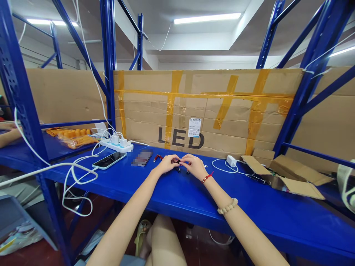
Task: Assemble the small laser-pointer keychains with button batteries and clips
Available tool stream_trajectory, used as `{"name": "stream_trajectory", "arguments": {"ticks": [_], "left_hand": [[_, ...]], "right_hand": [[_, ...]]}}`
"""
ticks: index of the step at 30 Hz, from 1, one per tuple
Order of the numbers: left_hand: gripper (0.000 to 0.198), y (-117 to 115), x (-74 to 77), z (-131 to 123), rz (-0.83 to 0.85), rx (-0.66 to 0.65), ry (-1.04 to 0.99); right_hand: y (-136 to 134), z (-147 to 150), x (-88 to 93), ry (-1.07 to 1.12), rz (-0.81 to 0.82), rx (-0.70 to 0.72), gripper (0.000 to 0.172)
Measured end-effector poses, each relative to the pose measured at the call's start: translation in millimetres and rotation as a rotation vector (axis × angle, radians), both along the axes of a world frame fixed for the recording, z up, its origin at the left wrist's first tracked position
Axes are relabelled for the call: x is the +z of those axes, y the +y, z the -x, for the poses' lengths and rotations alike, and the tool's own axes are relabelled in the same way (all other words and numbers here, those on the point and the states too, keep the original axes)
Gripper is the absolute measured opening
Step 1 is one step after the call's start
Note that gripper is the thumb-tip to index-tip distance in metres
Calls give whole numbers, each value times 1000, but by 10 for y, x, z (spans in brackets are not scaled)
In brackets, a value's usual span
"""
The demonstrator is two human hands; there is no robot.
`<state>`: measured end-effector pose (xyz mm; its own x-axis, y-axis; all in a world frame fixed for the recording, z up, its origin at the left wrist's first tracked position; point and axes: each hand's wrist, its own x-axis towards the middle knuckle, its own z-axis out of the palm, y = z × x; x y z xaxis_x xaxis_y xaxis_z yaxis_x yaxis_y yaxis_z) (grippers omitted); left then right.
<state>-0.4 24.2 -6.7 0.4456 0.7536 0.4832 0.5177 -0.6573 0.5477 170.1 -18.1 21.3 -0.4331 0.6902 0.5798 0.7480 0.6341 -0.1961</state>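
My left hand (168, 164) and my right hand (194, 166) meet over the middle of the blue tabletop (216, 195). Between their pinched fingertips is a small dark piece (179, 162), mostly covered by the fingers and too small to name. Below the hands, black bits (178, 170) show close to the fingers; whether they belong to the held piece I cannot tell. Just left of my left hand lies a small red and dark object (158, 157).
A pale-cased phone (110, 160), a second phone (142, 159) and a white power strip (118, 145) are on the left. A white charger (231, 161) with its cable and an opened cardboard box (294, 181) stand right. Taped cardboard (144, 107) walls the back.
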Motion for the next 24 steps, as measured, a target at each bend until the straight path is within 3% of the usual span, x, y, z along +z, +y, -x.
{"name": "stream_trajectory", "arguments": {"ticks": [7, 10, 14, 19, 24], "left_hand": [[21, 18, 9, 72, -31, 83, 67], [21, 0, 9, 95, -26, 116, 92], [22, -34, 8, 90, -19, 151, 104], [22, -70, 32, 80, -22, 196, 112], [22, -106, 56, 85, -18, 226, 147]], "right_hand": [[-1, -27, 0, -34, 65, -119, 30], [13, -74, -13, -80, 139, -203, 32], [65, -128, -61, -156, 273, -274, 47], [100, -127, -71, -253, 408, -228, 27], [63, -97, -41, -266, 486, -248, 26]]}}
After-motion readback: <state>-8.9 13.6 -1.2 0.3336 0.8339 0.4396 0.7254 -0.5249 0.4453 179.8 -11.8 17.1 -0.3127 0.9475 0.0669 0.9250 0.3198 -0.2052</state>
